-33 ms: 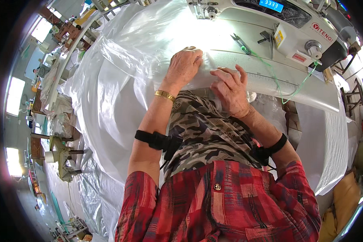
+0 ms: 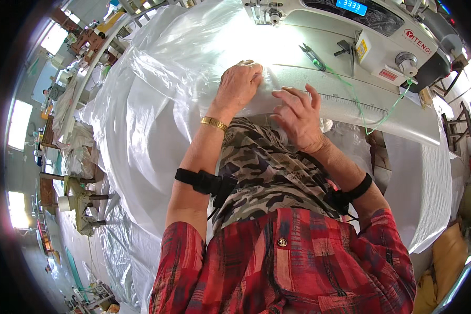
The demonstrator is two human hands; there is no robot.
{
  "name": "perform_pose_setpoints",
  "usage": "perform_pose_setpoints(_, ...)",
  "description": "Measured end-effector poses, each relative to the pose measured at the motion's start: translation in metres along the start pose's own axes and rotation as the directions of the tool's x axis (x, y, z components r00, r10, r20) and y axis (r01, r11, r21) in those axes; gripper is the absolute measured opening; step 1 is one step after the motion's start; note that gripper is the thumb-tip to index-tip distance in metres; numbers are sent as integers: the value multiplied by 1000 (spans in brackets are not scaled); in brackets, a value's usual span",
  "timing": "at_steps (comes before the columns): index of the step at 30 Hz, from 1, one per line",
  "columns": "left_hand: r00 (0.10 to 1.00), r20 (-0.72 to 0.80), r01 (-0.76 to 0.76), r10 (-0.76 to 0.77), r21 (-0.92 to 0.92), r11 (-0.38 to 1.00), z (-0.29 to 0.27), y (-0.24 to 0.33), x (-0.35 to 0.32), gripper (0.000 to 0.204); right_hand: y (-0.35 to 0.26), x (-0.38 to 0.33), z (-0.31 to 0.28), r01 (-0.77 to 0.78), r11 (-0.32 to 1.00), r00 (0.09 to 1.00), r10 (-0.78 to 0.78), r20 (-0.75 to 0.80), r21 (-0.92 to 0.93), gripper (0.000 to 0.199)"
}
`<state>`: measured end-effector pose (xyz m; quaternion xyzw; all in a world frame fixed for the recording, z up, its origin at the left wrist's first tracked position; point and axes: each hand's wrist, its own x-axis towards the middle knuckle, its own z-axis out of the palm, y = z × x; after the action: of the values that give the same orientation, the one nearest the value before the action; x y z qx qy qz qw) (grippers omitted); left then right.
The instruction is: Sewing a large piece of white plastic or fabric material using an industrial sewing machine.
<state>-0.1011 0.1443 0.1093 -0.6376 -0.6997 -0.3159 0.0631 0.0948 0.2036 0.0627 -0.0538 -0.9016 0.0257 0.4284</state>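
Note:
My left hand (image 2: 237,86) is closed on the translucent white plastic sheeting (image 2: 157,94), at the front edge of the sewing table. The fingertips are partly hidden behind the knuckles. Just to its right, my right hand (image 2: 298,116) is raised with loosely bent fingers spread apart, their tips close to the sheeting's edge; I see nothing held in it. Above the hands is a white sewing machine (image 2: 319,18), its needle area lit brightly. The sheeting spreads over the table's left side and hangs down in folds.
Thread snips (image 2: 313,56) lie on the table (image 2: 298,78) right of the light, with green thread (image 2: 357,99) trailing to the machine's handwheel (image 2: 406,62). A ruler strip (image 2: 350,101) runs along the front edge. A wooden stool (image 2: 83,199) stands at the left, and more white sheeting (image 2: 421,183) hangs at the right.

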Motion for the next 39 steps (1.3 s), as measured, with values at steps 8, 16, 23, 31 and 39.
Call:
perform_pose_setpoints(8, 1000, -3, 14, -14, -41, 999, -1, -1, -2, 10, -2, 7, 13, 51, 999, 998, -52, 42, 10, 20)
perform_pose_setpoints(16, 997, 41, 65, -66, 26, 998, -1, -1, -2, 15, 0, 1, 7, 16, 999, 1000, -18, 25, 47, 18)
perform_pose_setpoints(23, 995, 50, 85, -85, 0, 996, -2, 1, -3, 15, -7, 4, 17, 48, 998, 996, -46, 72, -27, 18)
perform_pose_setpoints(31, 997, 26, 73, -72, -29, 997, -1, -1, -3, 14, 2, 3, 8, 55, 996, 998, -53, -35, 66, 16)
perform_pose_setpoints(39, 1000, 3, 24, -24, 74, 997, 2, 10, -2, 14, 12, -4, -1, 95, 996, 995, -94, 38, -1, 15)
